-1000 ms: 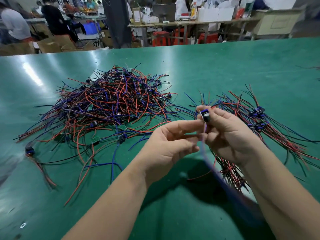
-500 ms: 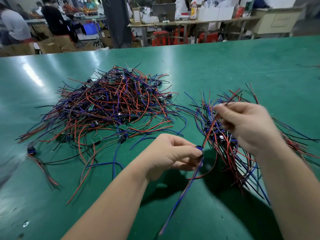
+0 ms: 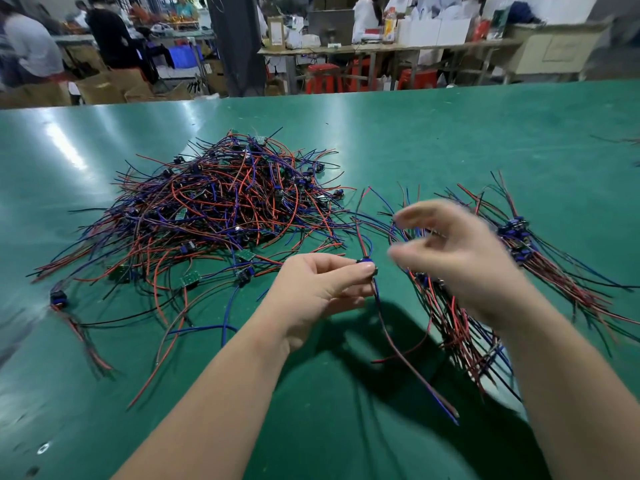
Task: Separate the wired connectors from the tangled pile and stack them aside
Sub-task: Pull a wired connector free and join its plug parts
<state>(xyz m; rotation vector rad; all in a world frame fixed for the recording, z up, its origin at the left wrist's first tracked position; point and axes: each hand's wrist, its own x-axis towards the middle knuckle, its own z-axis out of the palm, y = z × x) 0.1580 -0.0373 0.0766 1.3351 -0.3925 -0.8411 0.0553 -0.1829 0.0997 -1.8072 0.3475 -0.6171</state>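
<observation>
A big tangled pile (image 3: 221, 216) of red, blue and black wired connectors lies on the green table (image 3: 450, 140), left of centre. My left hand (image 3: 318, 289) pinches one small blue connector (image 3: 366, 262) between thumb and fingertips, its wires running up and trailing down toward me. My right hand (image 3: 460, 258) hovers just right of it, blurred, fingers loosely spread and holding nothing. Beneath and behind my right hand lies a sorted stack (image 3: 460, 320) of connectors, and a second bundle (image 3: 540, 258) lies further right.
A lone connector (image 3: 57, 296) with wires lies at the table's left side. Beyond the far edge of the table are workbenches, red stools, cardboard boxes and several people. The table surface near me is bare green mat.
My right hand has let go of the wire ends it held and now hangs empty, blurred by motion. My left hand has risen a little with the connector, its wires now dangling freely.
</observation>
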